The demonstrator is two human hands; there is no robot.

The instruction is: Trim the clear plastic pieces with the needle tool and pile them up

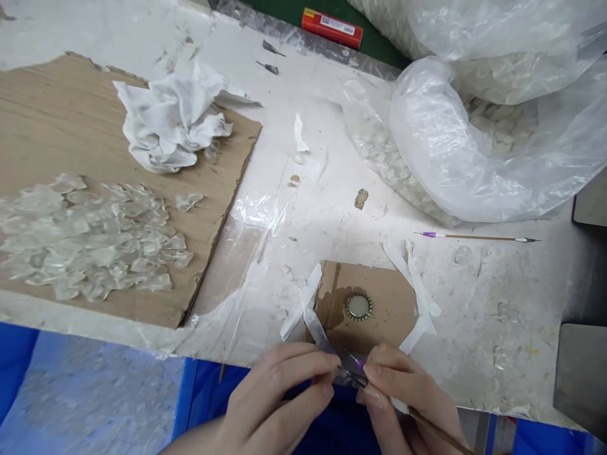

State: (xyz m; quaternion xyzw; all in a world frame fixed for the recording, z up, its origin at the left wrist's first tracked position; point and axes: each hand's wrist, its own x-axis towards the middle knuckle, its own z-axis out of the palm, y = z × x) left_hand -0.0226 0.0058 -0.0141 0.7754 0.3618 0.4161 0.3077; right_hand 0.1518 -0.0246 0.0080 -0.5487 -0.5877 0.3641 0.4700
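Observation:
My right hand [408, 395] grips a thin brown stick [434, 430] with white wrapping. At its front end are a dark tip [356, 379] and a purple needle hub [358, 363] with a fine needle. Close by on the left, my left hand [284, 392] is pinched, thumb against forefinger; a tiny dark spot shows at its fingertips, too small to name. Just beyond both hands lies a small cardboard piece [393, 291], held by white tape strips [313, 297]. On it sits an upturned bottle cap [359, 307] beside a dark wet stain.
Left, a large cardboard sheet [61, 120] carries a pile of clear pieces [104, 240] and a crumpled white cloth [175, 117]. A similar needle-tipped stick [484, 237] lies right. Plastic bags [436, 139] of clear pieces, a red box [332, 28] and loose needle tips [270, 67] stand further back.

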